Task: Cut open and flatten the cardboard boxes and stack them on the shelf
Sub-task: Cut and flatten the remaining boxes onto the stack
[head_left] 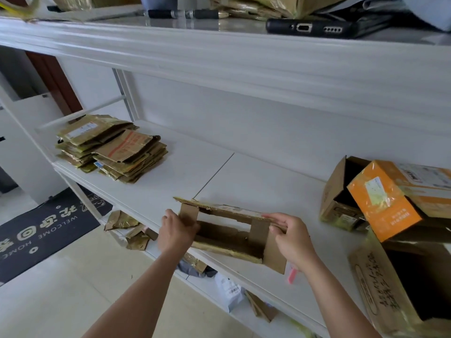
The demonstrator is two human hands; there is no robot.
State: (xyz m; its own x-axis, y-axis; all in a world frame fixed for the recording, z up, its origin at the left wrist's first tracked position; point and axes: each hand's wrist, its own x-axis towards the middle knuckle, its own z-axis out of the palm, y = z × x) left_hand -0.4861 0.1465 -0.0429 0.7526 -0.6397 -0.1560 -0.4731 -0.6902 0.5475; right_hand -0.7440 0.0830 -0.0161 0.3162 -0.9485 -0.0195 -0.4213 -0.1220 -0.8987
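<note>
Fingers of left hand (176, 232) and right hand (291, 236) clamped on opposite end flaps of opened brown cardboard box (228, 234), at front edge of white shelf (256, 181), flattened cardboard stack (111, 148) far left.

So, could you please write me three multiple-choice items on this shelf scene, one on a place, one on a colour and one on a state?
1. Where does the stack of flattened boxes lie?
A. on the middle shelf, far left
B. on the floor mat
C. on the top shelf beside the phone

2. What colour is the box leaning at the right?
A. blue
B. orange
C. green

3. How is the open box at the shelf's front edge held?
A. by the left hand alone
B. by neither hand
C. by both, with the right hand on the other end

Answers: 1 A, the pile sits at the shelf's left end; 2 B, its faces are orange; 3 C, each hand grips a flap.
</note>
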